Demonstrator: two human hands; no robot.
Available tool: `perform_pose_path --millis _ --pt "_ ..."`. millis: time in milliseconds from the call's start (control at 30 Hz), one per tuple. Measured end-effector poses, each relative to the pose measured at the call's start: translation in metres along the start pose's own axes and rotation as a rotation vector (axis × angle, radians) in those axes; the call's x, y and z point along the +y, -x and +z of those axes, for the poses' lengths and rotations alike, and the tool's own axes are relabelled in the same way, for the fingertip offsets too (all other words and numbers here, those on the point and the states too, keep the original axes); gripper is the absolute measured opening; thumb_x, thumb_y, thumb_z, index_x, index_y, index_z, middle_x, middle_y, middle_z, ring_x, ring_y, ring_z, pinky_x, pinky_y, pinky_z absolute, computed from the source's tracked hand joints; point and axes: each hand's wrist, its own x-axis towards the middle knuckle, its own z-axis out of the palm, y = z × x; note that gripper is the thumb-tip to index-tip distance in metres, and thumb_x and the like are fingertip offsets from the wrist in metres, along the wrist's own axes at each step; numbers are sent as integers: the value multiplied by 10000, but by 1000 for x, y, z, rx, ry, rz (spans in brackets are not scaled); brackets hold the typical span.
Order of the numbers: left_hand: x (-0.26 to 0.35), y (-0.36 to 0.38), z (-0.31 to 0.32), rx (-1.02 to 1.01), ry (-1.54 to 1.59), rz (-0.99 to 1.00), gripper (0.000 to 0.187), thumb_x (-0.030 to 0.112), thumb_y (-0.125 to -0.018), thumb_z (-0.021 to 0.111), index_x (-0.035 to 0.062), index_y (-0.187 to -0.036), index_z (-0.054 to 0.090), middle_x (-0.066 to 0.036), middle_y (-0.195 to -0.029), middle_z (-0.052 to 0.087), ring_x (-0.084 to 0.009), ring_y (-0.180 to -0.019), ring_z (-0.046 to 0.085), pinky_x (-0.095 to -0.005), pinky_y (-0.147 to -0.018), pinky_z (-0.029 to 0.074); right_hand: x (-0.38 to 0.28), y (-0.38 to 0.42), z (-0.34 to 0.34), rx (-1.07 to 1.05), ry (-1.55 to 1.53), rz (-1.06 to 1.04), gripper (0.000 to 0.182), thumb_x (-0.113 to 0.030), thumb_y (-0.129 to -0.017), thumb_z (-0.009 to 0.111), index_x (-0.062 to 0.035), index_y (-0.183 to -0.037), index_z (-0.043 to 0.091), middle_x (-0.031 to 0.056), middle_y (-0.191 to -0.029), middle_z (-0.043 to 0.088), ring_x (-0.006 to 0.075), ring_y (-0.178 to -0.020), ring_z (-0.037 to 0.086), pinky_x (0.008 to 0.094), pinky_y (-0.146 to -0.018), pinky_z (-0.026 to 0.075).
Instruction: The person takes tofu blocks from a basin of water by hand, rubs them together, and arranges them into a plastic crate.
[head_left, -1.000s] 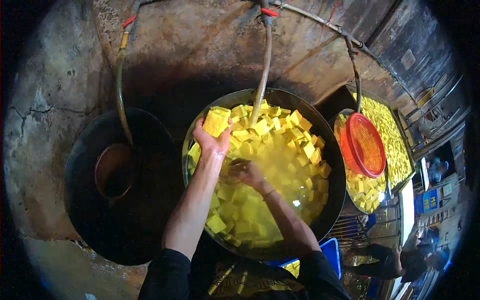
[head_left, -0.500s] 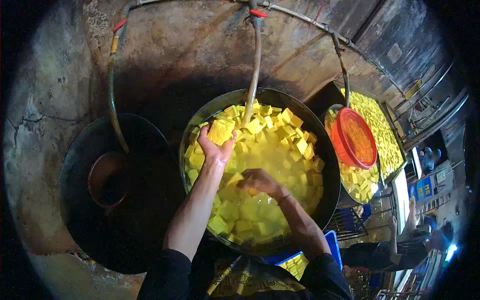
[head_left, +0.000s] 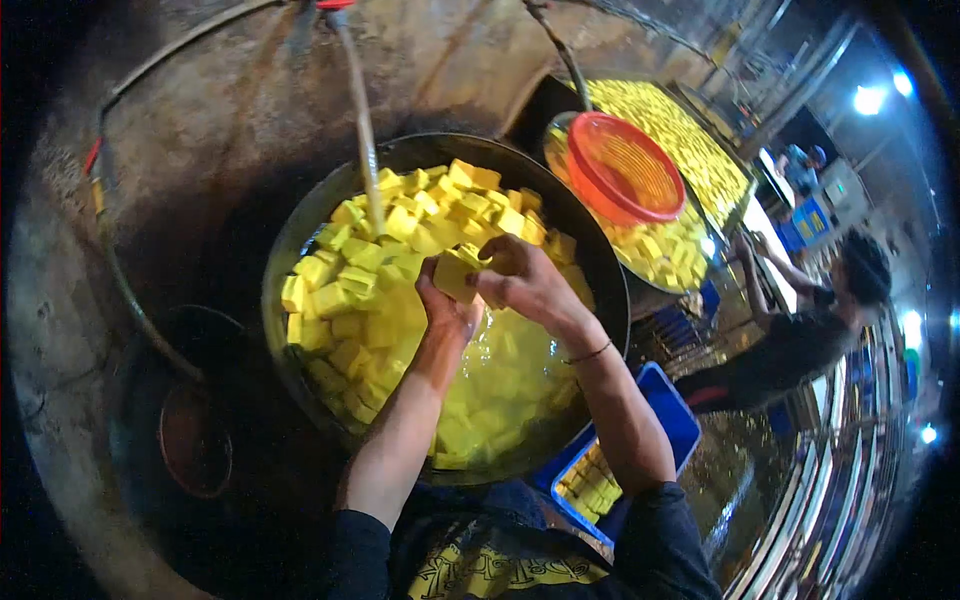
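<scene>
My left hand, palm up, cradles yellow tofu blocks above a big round vat. From the right, my right hand closes its fingers at the top edge of the same blocks, thumb and fingertips pressed together there. How many blocks lie in the grip is hard to make out. Below both hands, the vat holds cloudy yellow water and many loose tofu blocks, heaped highest along the far side. A hose hangs down into the heap.
Right of the vat, a red plastic basket rests over another tub of tofu, with a wide tofu-covered tray behind. A blue crate holding tofu stands near my right forearm. Another person works farther right. A dark vat stands left.
My right hand has risen from the water and come to the tofu in my left hand. The camera view has turned right, so the vat sits farther left and more of the other person shows.
</scene>
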Motion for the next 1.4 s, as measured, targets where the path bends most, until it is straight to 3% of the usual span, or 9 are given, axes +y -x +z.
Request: perform_pose_path --millis 167,300,500,667,833,1067,1167,1333,1400 --pt "-69 2 11 -155 -71 -47 265 294 -823 438 83 -825 600 -62 -812 620 -208 -808 604 -341 -777 483 9 33 -41 300 513 -365 585 -266 -747 731 -11 -1189 445 153 -1059 547 228 -917 549 358 -753 447" --pt "-132 48 73 -241 -283 -85 349 369 -899 359 112 -980 580 -41 -872 608 -182 -804 599 -317 -763 477 28 79 -101 197 474 -60 1006 -489 -618 760 -73 -1401 285 246 -1424 260 366 -1348 229 402 -1092 231" --pt "-289 113 110 -130 -439 -410 450 539 -929 329 120 -874 482 -11 -791 495 -157 -783 548 -306 -750 453 90 220 -191 219 -451 34 623 -300 -651 657 -39 -1189 483 73 -1059 549 167 -1004 514 295 -878 409" --pt "-401 117 36 -123 -1368 -292 839 620 -868 403 -49 -1364 301 -275 -1400 289 -365 -1304 288 -418 -1083 217 249 330 -190 565 -1008 150 444 -252 -762 586 -58 -1152 499 65 -1089 553 177 -953 561 308 -849 458" --pt "-375 89 20 -220 -1246 -274 425 279 -935 476 33 -1281 458 -107 -1289 486 -183 -1199 458 -342 -987 360 459 401 -156 789 -1345 540 412 -302 -828 541 -33 -1139 528 100 -1044 606 233 -948 592 367 -880 461" --pt "-361 81 3 -314 -1405 -129 401 202 -918 514 -10 -1252 447 -122 -1260 487 -213 -1155 490 -342 -944 408 754 464 -13 28 467 1377 571 -534 -855 447 -27 -931 700 234 -1087 614 336 -1163 481 487 -1048 268" --pt "-356 80 14 -378 -1445 -82 440 179 -888 540 -25 -1262 430 -140 -1265 487 -235 -1166 486 -362 -941 416 803 486 49 846 1317 1077 729 -674 -705 570 -70 -1108 632 163 -1206 576 297 -1178 488 487 -1008 326" --pt "-290 82 71 -533 -1313 -4 547 141 -812 609 -46 -1285 410 -160 -1262 492 -239 -1151 496 -346 -929 407 643 443 -82 82 -195 1452 851 -533 -762 612 17 -1353 342 238 -1378 382 363 -1238 418 375 -1005 378" --pt "-242 81 94 -521 -1334 110 534 122 -814 608 -35 -1283 408 -149 -1254 493 -225 -1117 513 -329 -902 418 672 465 -45 479 90 1062 868 -522 -708 670 4 -1332 374 223 -1325 451 369 -1201 452 419 -991 383"
